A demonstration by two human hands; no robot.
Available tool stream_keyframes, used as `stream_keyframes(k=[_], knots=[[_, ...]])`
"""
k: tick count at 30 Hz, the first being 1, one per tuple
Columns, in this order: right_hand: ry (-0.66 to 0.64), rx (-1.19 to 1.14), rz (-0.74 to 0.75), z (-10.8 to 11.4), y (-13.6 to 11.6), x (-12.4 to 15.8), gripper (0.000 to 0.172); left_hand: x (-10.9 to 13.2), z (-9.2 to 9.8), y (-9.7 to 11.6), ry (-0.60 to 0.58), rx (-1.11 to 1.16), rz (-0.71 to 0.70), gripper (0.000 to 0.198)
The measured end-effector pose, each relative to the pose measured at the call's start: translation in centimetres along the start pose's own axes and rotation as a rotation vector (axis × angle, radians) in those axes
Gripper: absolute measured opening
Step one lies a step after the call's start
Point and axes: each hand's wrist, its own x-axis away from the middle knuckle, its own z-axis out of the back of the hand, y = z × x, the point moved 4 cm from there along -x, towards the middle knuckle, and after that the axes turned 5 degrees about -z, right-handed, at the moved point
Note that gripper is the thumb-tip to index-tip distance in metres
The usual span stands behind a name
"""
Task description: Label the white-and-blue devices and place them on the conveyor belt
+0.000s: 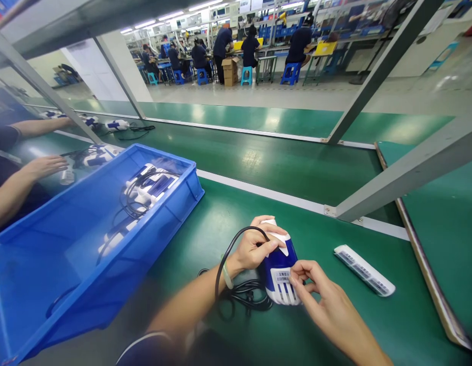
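Blue-and-white corded device, lower centre: held at upper end by left hand | label touched by narrowed right hand, pinch unclear | judged light, rigid, slick; sides best gripped

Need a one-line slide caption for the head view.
Left hand grips a blue-and-white corded device while the right hand touches its printed label, beside a blue plastic crate.

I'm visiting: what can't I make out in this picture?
All in the head view:
Label on the blue-and-white device: print too small to read.
Device's upper end: partly hidden by the left hand.
White strip: print too small.
Blue bin: left end partly cut off by the picture's edge.
Distant workers: handiwork too small.
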Motion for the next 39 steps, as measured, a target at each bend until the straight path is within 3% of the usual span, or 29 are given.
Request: stream_keyframes(k=[6,13,27,30,35,37,39], knots=[[0.049,0.022,0.067,-0.3,0.6,0.1,0.014,0.0,0.0,0.0,0.001,0.017,-0.008,0.038],[0.064,0.046,0.053,-0.3,0.0,0.3,0.012,0.0,0.0,0.0,-0.016,-0.001,0.027,0.041],[0.125,0.2,0.164,-0.1,-0.9,0.0,0.007,0.0,0.1,0.2,-0.015,0.002,0.027,0.035],[0.211,0.337,0.209,-0.4,-1.2,0.2,0.015,0.0,0.1,0.2,-0.017,-0.017,0.02,0.035],[0.428,0.554,0.151,-1.2,-1.1,0.2,0.052,0.3,0.0,0.3,-0.011,-0.025,0.018,0.034],[0.424,0.514,0.079,-1.9,-0.4,-0.1,0.064,0.4,0.0,0.3,-0.012,-0.032,0.023,0.033],[0.331,0.414,-0.058,-2.8,0.8,-0.4,0.071,0.4,0.0,0.3,-0.012,-0.029,0.022,0.032]])
